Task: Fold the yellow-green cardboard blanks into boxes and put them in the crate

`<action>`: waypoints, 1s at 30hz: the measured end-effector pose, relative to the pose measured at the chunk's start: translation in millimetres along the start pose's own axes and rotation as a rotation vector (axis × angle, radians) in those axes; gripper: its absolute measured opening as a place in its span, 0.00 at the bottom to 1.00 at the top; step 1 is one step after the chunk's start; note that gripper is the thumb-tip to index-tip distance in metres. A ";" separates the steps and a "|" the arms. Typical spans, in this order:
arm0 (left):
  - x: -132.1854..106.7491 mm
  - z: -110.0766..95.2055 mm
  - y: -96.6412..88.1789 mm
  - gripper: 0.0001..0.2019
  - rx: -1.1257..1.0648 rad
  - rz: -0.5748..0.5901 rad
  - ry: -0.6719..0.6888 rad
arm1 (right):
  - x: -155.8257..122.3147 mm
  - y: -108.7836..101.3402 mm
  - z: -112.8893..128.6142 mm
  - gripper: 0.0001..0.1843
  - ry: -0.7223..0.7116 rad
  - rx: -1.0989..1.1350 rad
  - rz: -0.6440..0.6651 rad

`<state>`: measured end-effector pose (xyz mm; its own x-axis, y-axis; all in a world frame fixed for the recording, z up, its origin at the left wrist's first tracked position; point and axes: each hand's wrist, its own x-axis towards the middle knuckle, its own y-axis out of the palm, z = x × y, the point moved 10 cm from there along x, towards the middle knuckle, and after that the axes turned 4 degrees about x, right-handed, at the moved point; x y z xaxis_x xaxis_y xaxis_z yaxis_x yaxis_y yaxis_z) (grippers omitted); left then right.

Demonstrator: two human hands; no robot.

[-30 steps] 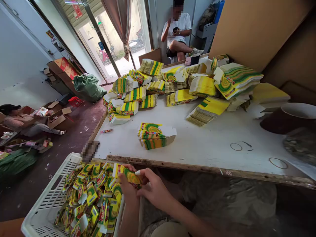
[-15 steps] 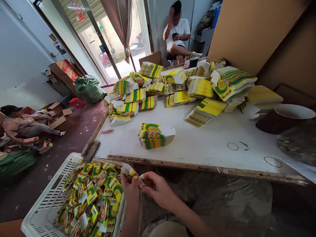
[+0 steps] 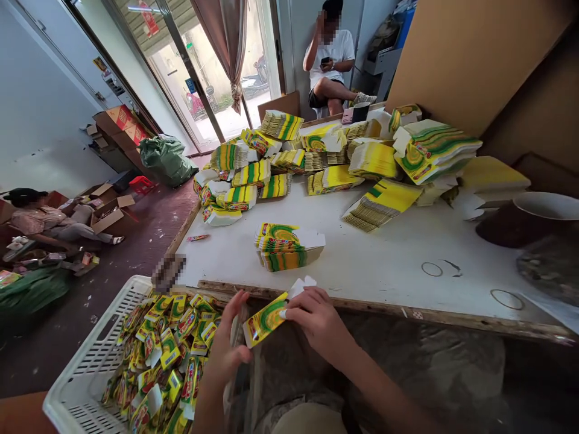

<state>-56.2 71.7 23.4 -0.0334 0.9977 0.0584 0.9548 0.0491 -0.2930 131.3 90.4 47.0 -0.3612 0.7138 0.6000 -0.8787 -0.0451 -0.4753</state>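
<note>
My right hand (image 3: 316, 318) pinches a flat yellow-and-green carton blank (image 3: 266, 318) just below the table's front edge. My left hand (image 3: 228, 346) is beside the blank's lower left end, fingers curled, with the thumb under that end. Left of both hands stands a white plastic basket (image 3: 85, 374) heaped with several folded small yellow-green boxes (image 3: 172, 355). A short stack of flat blanks (image 3: 287, 247) lies on the white table (image 3: 384, 259) just beyond my hands.
Many stacks of the same blanks (image 3: 325, 160) crowd the table's far side. A brown bowl (image 3: 529, 220) sits at the right. One person sits on a chair (image 3: 332, 60) at the back; another sits on the floor (image 3: 49, 220) at left among cardboard boxes.
The small folded box held over the basket is gone from my hands. My right hand now holds a flat blank, higher and nearer the table edge.
</note>
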 end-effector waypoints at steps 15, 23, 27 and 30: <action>-6.4 12.9 70.7 0.34 0.418 0.152 0.058 | -47.1 81.5 -65.4 0.30 0.875 1.197 -0.022; -6.7 12.8 74.3 0.26 0.489 0.213 0.104 | -57.8 96.0 -63.7 0.42 0.895 1.204 0.073; -8.7 9.0 78.6 0.27 0.493 0.248 0.128 | -58.6 87.7 -67.5 0.42 0.810 1.008 -0.004; -10.9 12.9 79.6 0.25 0.449 0.257 0.100 | -53.4 76.7 -56.1 0.34 0.723 0.836 0.051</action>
<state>16.4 65.4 -12.8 0.2340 0.9721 0.0152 0.7071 -0.1594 -0.6889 100.7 88.1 -57.6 -0.3748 0.9254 -0.0553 -0.9003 -0.3491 0.2598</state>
